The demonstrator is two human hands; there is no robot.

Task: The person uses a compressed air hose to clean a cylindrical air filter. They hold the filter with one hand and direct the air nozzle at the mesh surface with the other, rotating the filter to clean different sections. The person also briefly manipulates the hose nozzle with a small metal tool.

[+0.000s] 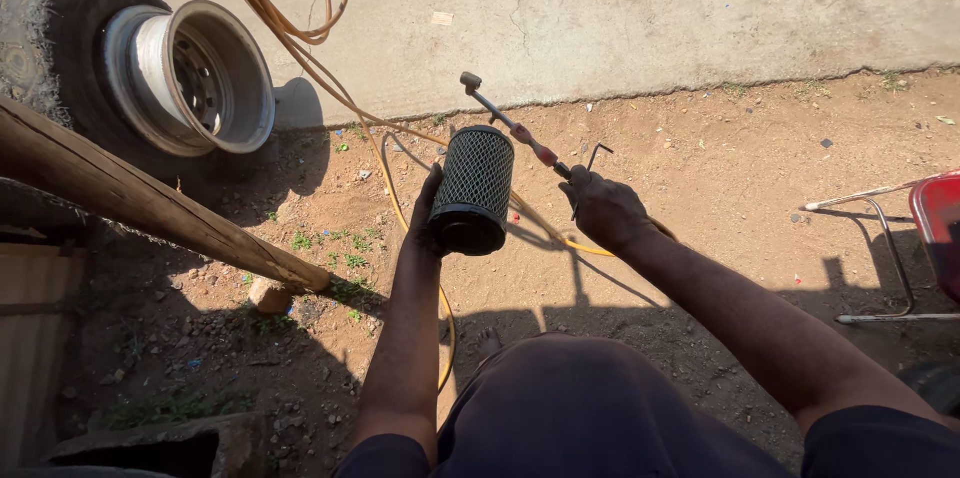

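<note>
While the left hand (425,223) grips the round mesh filter (472,190), the right hand (600,206), closed on the air blower (520,133), should aim its tip at the filter.

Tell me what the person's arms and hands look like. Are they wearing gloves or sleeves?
No gloves: the left hand and right hand are bare, with no rings or watch showing. Both forearms are bare too. Dark short sleeves begin near the upper arms, at the bottom of the picture.
</note>
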